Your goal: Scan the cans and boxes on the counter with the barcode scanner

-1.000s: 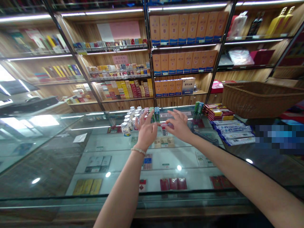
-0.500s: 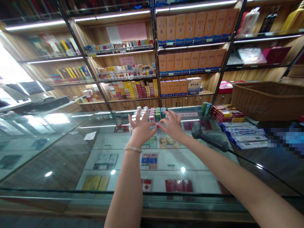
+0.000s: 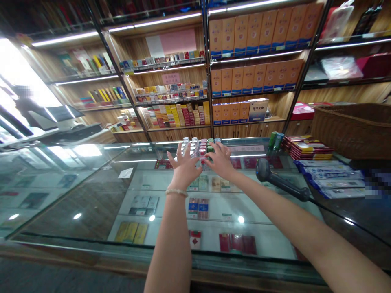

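Several small clear bottles with white, pink, green and blue caps stand grouped in rows on the glass counter (image 3: 232,189). At the near side of the group is a small red-capped bottle (image 3: 203,161). My left hand (image 3: 185,170), with a beaded bracelet at the wrist, has its thumb and index finger at this bottle's left side. Its other fingers spread in front of white-capped bottles (image 3: 192,147). From the right, my right hand (image 3: 221,162) closes its thumb and index finger on the same bottle. Its remaining fingers partly cover green-capped bottles (image 3: 210,149).
A black barcode scanner (image 3: 281,183) with its cable lies right of my hands. Beyond it are blue-white packets (image 3: 332,177), stacked red-yellow packs (image 3: 307,147), two green and blue cans (image 3: 275,140) and a wicker basket (image 3: 351,130). Shelves of boxes line the back wall.
The view has shifted slightly, so everything sits further right in the picture. Both hands stay at the red-capped bottle, with little change of pose. A blurred figure now shows at the far left.
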`<state>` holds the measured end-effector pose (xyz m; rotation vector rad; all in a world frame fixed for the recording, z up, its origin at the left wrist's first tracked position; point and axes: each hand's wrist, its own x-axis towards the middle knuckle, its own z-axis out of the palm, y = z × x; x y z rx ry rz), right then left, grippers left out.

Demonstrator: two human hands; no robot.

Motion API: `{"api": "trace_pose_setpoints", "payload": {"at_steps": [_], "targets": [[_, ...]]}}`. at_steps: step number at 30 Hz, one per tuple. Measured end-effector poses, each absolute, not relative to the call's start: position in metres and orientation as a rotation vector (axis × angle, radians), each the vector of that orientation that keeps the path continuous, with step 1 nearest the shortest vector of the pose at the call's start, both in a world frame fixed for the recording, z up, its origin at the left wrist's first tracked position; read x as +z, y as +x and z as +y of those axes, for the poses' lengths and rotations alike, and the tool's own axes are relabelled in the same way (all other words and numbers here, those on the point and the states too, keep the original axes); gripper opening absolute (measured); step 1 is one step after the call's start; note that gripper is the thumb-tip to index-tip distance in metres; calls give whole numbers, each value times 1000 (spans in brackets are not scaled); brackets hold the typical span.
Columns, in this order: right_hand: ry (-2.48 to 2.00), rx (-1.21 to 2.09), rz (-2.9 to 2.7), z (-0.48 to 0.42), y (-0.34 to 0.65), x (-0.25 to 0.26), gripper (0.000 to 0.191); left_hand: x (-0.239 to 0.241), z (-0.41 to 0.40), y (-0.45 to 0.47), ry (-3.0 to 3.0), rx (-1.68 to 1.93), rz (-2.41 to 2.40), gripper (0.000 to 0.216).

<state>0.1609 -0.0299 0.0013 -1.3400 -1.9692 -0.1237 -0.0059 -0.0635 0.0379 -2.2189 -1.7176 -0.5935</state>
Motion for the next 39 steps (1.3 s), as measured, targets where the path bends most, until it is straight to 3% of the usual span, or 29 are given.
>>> {"api": "trace_pose_setpoints", "payload": {"at_steps": [7,13,19,28,39], "targets": [[-1331,-116,-1941,-18,158,-7,20,36,-65,-5,-2258,-522,-1795,46],[-1321,-177,-1912,-17,156,-15,23,35,-64,-5,-2248,-514,-1843,47],[-1315,-225,-1884,-22,159,-26,45,36,-64,-6,-2203,-650,-1835,51],[-1331,-291,-2019,-34,160,-36,54,39,-68,-2,-2003,-800,-1763,33],[-1367,-330,-2008,-26,158,-38,52,29,-63,-3,-2024,-765,-1741,40]]}}
